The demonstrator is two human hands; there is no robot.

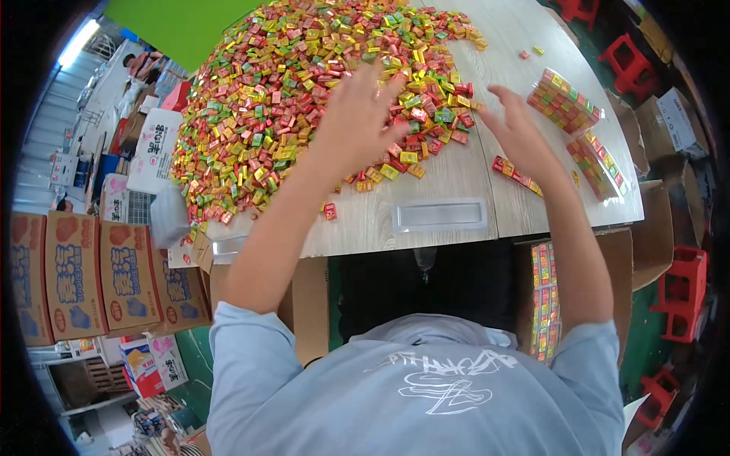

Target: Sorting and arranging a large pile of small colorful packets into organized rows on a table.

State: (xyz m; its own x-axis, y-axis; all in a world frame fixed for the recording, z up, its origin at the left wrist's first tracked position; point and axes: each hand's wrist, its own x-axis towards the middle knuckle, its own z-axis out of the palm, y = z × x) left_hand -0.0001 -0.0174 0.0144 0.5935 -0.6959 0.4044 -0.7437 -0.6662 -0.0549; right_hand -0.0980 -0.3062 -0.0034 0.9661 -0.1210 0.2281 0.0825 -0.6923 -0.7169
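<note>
A broad heap of small wrapped sweets (266,99), red, yellow, green and orange, covers much of the pale wood-look table (525,76). Over the heap's near right part is my left hand (357,121), its fingers spread and nothing seen in them. My right hand (517,133) is just right of the heap's edge, fingers apart, and no held thing shows. Beneath that wrist lies a short row of red sweets (517,175), partly covered by the forearm. A clear plastic tray (439,216) lies at the table's near edge, between my arms.
Two neat blocks of stacked sweets (564,101) stand on the right of the table. Below the edge, a cardboard box (617,262) holds more packed rows (545,304). Printed cartons (125,277) line the left side; red stools (680,292) stand on the green floor.
</note>
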